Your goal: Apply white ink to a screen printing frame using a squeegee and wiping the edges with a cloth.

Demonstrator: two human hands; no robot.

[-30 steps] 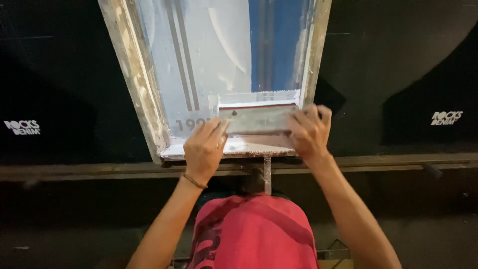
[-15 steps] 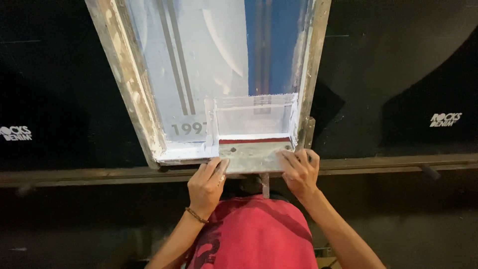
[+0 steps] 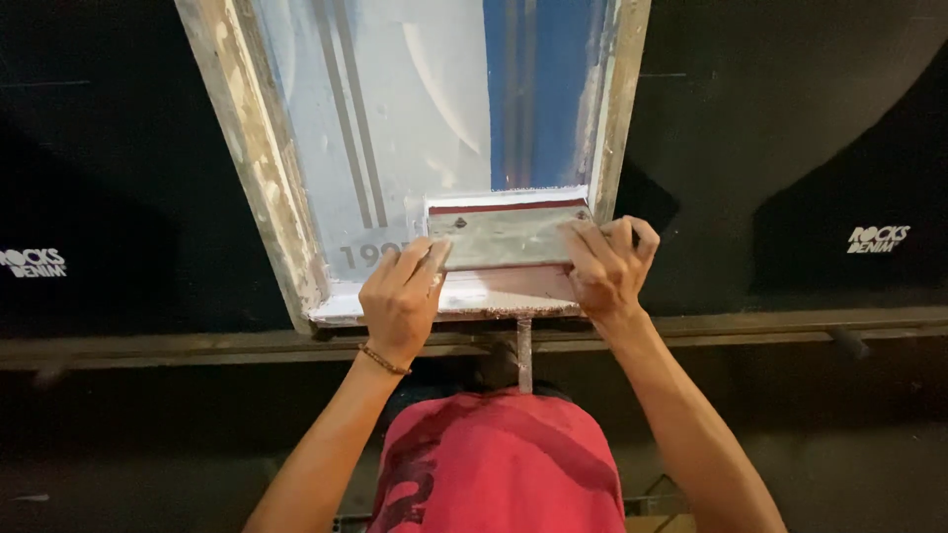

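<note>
Two hands grip one squeegee [image 3: 506, 235] in the head view, the only view there is: the left hand [image 3: 400, 301] curls its fingers over the squeegee's left end, the right hand [image 3: 604, 265] wraps its right end, both closed on the flat grey handle. The squeegee lies across the near end of a printing screen [image 3: 395, 128], inside the worn wooden frame [image 3: 247, 168]. It looks stiff, light enough for two hands, and probably slick where pale ink coats it, so the bare ends of the handle seem the surest hold. The mesh looks taut and easy to mark. Room is tight sideways, with the right frame rail [image 3: 617, 109] close beside the right hand; the open lane runs up the screen. Black cloth [image 3: 99, 148] lies on the desk at both sides.
</note>
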